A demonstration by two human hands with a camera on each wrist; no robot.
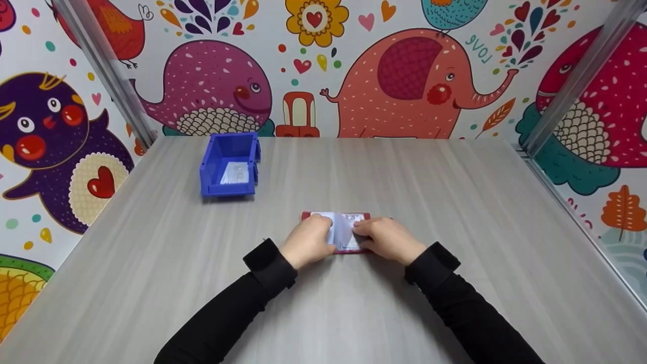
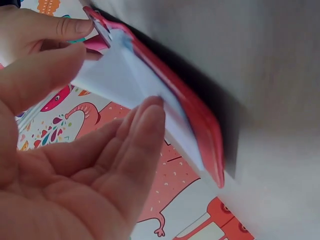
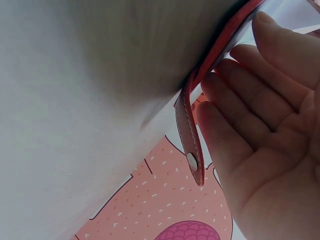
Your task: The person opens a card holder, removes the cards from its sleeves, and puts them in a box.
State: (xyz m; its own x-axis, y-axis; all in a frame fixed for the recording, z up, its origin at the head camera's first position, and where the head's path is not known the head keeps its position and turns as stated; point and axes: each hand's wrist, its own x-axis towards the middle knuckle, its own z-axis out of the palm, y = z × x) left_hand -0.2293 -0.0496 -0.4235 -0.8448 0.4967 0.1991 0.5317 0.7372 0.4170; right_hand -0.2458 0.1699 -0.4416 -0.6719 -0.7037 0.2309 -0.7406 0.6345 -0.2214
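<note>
A small red card holder [image 2: 202, 127] with clear, whitish sleeves [image 1: 343, 233] lies spread on the table, and some of its sleeves stand up in the middle. On its left half rests my left hand [image 1: 309, 240], fingertips against the sleeves and thumb apart from the fingers in the left wrist view. My right hand [image 1: 391, 238] touches the right half. In the right wrist view its thumb reaches the inner face, and its nearly straight fingers meet the edge. A strap with a metal snap [image 3: 192, 161] sticks out there. What is in the sleeves is hard to make out.
A blue plastic bin [image 1: 228, 189] stands at the back left of the wood-grain table [image 1: 440, 182], with a whitish flat thing [image 1: 235, 173] inside. Walls with cartoon animals rise at the back and sides, and metal posts [image 1: 108, 71] mark the corners.
</note>
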